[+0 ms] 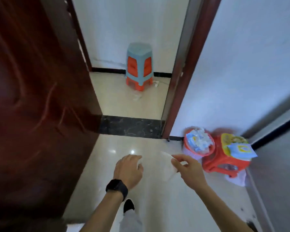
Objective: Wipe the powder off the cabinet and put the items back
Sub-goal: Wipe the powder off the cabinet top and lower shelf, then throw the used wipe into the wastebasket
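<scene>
Pinching a white tissue (169, 166), the right hand (187, 169); left hand (128, 169) curled, its grip unclear.

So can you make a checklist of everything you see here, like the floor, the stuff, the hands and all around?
Surface: glossy tile floor; no cabinet in view.
Job's things: white tissue, pinched by right hand; powder not seen.
Clutter: basket full of wrappers; red stool with packets on top; stacked stools beyond the doorway.
Hands: left hand curled with something white at its fingers, watch on the wrist.
Cables: maybe a cord by the stacked stools, blurred.
Surroundings: open dark door, white wall.
</scene>
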Tool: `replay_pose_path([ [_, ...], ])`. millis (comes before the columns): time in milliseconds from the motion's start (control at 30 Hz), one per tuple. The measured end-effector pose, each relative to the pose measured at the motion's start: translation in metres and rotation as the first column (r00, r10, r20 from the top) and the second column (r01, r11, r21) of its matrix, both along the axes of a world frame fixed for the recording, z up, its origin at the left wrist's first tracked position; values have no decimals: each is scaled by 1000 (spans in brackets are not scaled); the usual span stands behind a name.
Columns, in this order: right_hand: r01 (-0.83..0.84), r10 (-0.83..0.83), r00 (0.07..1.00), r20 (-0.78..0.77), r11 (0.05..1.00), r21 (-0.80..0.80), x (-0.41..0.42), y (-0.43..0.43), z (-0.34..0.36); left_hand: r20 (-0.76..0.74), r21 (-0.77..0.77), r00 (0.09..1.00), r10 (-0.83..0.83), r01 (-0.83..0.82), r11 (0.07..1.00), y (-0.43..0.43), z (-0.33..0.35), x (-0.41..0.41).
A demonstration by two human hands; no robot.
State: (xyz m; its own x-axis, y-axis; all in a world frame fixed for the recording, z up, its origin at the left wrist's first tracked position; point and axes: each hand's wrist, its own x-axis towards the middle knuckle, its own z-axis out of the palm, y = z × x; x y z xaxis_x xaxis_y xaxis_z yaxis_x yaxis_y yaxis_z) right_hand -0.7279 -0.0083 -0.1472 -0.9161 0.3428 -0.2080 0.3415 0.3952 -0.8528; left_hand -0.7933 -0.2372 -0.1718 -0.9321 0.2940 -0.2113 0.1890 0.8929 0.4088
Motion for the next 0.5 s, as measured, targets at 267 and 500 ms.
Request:
replay_pose_path([
  [267, 413, -409, 909, -74, 909, 60, -27, 86, 18, -44, -117, 886, -461, 454, 883, 125, 19, -134],
  [500, 624, -619, 780, -87, 781, 39, -48, 148, 17, -75, -142, 755, -652, 639, 756, 224, 34, -196],
])
